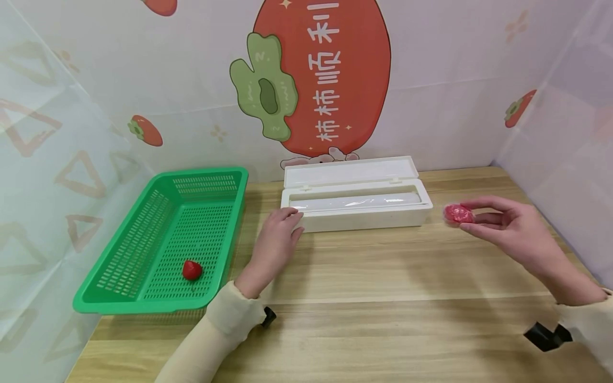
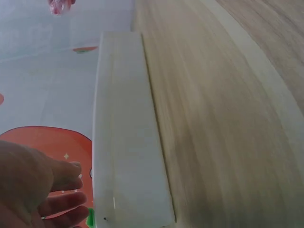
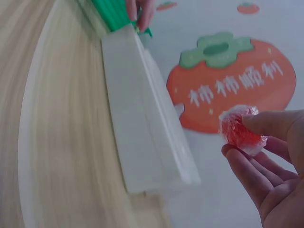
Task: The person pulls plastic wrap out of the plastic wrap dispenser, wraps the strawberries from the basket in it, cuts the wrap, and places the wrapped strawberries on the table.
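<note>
My right hand (image 1: 519, 229) pinches a red, rounded piece wrapped in crinkled clear film (image 1: 458, 213), held up off the right end of the white box; the right wrist view shows the thumb across the wrapped red piece (image 3: 241, 128) and fingers beneath it. The film hides what kind of thing is inside. My left hand (image 1: 278, 239) is at the near left corner of the long white cling film box (image 1: 364, 219), fingertips right at its rim, fingers loosely bent. Its hinged lid (image 1: 351, 171) stands raised at the back, and a roll of film (image 1: 356, 202) lies inside.
A green plastic basket (image 1: 239, 213) stands on the left, holding a small red fruit-like piece (image 1: 192, 270). The wooden table (image 1: 364, 324) runs up to a patterned wall covering (image 1: 431, 106) behind the box, with side walls left and right.
</note>
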Tool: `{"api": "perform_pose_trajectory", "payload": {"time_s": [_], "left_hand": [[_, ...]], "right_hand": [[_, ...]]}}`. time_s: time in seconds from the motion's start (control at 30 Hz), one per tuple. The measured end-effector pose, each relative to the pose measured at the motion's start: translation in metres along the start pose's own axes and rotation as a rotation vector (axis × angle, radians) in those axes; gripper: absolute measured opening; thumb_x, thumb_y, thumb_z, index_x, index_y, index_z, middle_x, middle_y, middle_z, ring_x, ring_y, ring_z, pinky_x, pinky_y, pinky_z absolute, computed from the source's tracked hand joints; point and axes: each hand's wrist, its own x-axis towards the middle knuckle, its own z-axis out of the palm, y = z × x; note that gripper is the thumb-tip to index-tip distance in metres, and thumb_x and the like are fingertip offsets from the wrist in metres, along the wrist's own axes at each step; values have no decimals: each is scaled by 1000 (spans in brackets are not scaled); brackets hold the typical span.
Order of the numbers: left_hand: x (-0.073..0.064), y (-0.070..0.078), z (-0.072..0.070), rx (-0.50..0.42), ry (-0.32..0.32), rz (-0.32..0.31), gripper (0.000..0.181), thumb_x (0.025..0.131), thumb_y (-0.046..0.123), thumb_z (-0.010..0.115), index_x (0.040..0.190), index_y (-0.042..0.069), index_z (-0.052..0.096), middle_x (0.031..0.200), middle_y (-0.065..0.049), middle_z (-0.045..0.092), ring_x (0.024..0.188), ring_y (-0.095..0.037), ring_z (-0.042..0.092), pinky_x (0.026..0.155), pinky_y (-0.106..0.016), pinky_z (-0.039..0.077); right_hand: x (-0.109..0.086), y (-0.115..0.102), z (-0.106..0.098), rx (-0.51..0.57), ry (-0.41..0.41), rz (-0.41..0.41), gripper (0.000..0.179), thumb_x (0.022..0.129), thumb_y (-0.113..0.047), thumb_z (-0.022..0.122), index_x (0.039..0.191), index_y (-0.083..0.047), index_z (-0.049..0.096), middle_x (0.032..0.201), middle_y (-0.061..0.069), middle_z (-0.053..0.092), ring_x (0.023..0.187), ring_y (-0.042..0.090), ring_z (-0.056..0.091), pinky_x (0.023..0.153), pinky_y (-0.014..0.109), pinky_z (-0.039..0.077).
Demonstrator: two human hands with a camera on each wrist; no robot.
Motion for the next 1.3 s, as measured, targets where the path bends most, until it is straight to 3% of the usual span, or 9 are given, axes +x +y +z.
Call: {"api": "perform_pose_trajectory", "payload": {"time_s": [0.23,0.33,0.57,0.73,0.87,1.1,1.2,1.3], "left_hand": [[-1,-6,8,132,-7,49,31,90,12,72,120,3,69,120,-11,67,108,-29,62,97,-42,51],[0,-6,9,172,-16,65,33,89,13,73,120,2,69,121,-11,67,109,-29,61,98,-41,51],[-2,-6,9,231,12,116,35,86,11,75,119,3,69,121,-10,66,106,-29,61,92,-40,52],[-4,-6,10,275,24,140,37,84,12,78,119,4,68,120,-10,66,103,-29,61,89,-39,53],[-4,-7,10,292,22,145,38,84,14,78,119,4,68,120,-9,65,103,-29,61,90,-38,53],[-4,-7,12,301,13,161,40,83,13,79,120,4,67,120,-8,65,103,-28,60,90,-37,52],[-5,-7,12,305,16,159,40,83,14,79,120,4,67,120,-8,64,102,-28,59,90,-37,52],[-5,-7,11,306,16,154,41,82,15,79,120,4,67,120,-8,64,101,-29,59,89,-37,52]], "right_hand": [[2,39,-21,-20,-81,123,35,89,-7,71,123,-5,60,103,-26,64,86,-7,69,68,14,56],[0,54,-27,-32,-112,136,32,89,-8,72,119,-7,61,100,-29,63,84,-8,68,67,13,55],[-5,80,-26,-100,-155,113,33,89,-7,72,118,3,60,96,-31,64,84,-9,66,68,12,54],[-8,89,-22,-126,-161,118,37,89,-10,73,119,7,59,97,-34,61,85,-11,65,68,12,54],[-8,92,-20,-170,-151,154,41,88,-18,75,120,3,60,96,-35,59,85,-12,63,68,12,54],[-10,100,-22,-256,-131,128,41,88,-21,75,121,2,62,94,-34,60,84,-13,60,68,11,51],[-10,104,-24,-280,-124,118,42,88,-20,75,121,3,62,96,-27,64,83,-15,59,68,10,50],[-8,108,-24,-320,-114,111,42,88,-19,75,121,4,62,100,-3,73,81,-17,56,67,8,48]]}}
